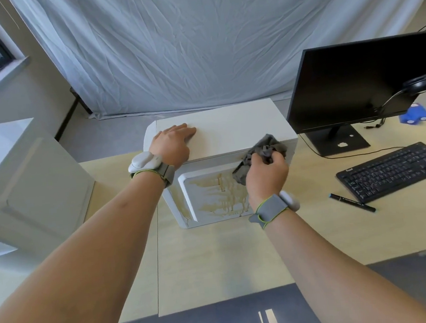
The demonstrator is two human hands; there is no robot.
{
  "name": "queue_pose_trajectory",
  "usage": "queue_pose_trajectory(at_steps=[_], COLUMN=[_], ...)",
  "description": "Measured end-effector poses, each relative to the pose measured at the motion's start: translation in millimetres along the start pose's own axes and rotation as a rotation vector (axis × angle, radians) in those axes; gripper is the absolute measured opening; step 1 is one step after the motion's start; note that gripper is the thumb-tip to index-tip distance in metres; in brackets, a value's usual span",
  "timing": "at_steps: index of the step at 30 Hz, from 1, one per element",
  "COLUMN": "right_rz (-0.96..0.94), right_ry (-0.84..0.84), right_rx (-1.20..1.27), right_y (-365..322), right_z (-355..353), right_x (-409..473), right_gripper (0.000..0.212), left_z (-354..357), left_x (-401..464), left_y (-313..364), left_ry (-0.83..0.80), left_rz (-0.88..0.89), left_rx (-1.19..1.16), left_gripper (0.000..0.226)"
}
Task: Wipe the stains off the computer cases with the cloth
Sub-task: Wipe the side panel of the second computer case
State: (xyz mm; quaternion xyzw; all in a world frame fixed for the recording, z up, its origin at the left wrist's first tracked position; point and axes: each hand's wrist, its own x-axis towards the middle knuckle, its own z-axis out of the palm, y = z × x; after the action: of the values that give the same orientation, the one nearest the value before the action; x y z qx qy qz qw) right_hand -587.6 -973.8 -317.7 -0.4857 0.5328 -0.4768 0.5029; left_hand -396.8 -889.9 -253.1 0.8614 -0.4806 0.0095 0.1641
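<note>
Left hand: your left hand (pixel 173 144) lies flat with straight fingers on top of the white computer case (pixel 230 131), holding it steady and grasping nothing.
Right hand: your right hand (pixel 266 174) is clenched round the bunched grey cloth (pixel 265 149), pressing it against the upper right of the near side panel.
Case position: it stands on the table (pixel 215 259), just left of the black monitor (pixel 359 81).
Stains: brown streaks and drips (pixel 220 194) run down the recessed side panel, with more along its left edge; most of the panel looks unwiped, so I judge the job has barely begun.
Risk, smearing: a bunched cloth touches with only a small patch, and dragging it through the drips could spread the brown rather than lift it.
Risk, sliding: a hard sideways push could shove the case toward the monitor if your left hand eases off.
Risk, missed spots: the drips near the bottom rim and the left corner are easy to skip.
Risk, cable: a monitor cable (pixel 316 149) runs across the table just right of the case and could be snagged.
Count: two cases, counting the second white one (pixel 28 182) at the left; one cloth, one monitor, one keyboard (pixel 393 171), one pen (pixel 352 202).
</note>
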Motion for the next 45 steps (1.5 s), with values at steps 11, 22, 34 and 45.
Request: queue_pose_trajectory(at_steps=[11,22,34,45], right_rz=[0.035,0.073,0.091,0.148], right_ry=[-0.429,-0.100,0.070,-0.407], right_rx=[-0.016,0.058,0.229,0.118], right_y=[-19,-18,-18,-9], right_z=[-37,3,-39,40], right_x=[-16,-20,8,-76], right_gripper=[0.014,0.023,0.019,0.011], left_z=[-3,-4,-6,2], left_x=[-2,-4,-4,4], left_y=[-1,3,1,-9], left_ry=[-0.028,-0.016,-0.018,-0.039], left_rz=[-0.018,-0.022,-0.030,-0.076], left_rx=[-0.011,0.002,-0.039,-0.075], left_gripper=[0.071,0.063,0.070,0.075])
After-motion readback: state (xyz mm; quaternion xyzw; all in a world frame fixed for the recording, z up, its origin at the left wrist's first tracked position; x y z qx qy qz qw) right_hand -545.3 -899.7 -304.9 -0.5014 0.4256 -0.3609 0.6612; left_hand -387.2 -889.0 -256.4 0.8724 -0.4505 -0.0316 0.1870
